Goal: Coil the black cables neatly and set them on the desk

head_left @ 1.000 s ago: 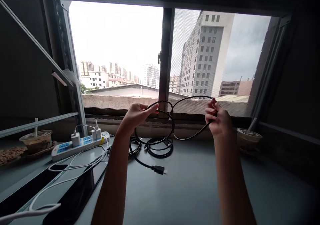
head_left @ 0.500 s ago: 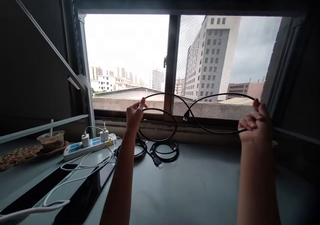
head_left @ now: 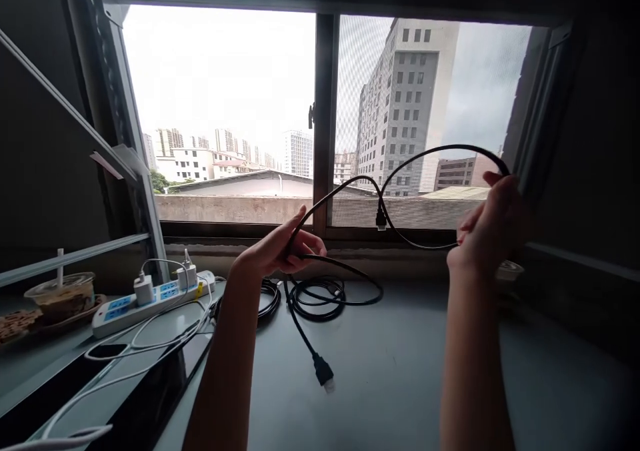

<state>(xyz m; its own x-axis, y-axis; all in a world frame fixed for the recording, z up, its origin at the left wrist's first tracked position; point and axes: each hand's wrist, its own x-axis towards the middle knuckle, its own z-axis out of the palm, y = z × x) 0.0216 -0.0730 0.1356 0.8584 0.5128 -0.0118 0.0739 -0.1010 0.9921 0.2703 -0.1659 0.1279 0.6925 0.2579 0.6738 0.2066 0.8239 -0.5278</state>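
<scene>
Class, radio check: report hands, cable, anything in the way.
Left hand, right hand: both holding cable. Cable raised, looped, both plugs hanging. Coils on table nearby; no obvious obstruction.

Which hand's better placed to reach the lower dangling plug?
Left hand, probably: the plug hangs below it, while the right hand is higher and farther off. Both hold the black cable, though.

The left hand (head_left: pixel 281 247) and right hand (head_left: pixel 485 219) hold a looped black cable (head_left: pixel 381 199) above the desk (head_left: pixel 385 377), before a window (head_left: pixel 325 117).
</scene>
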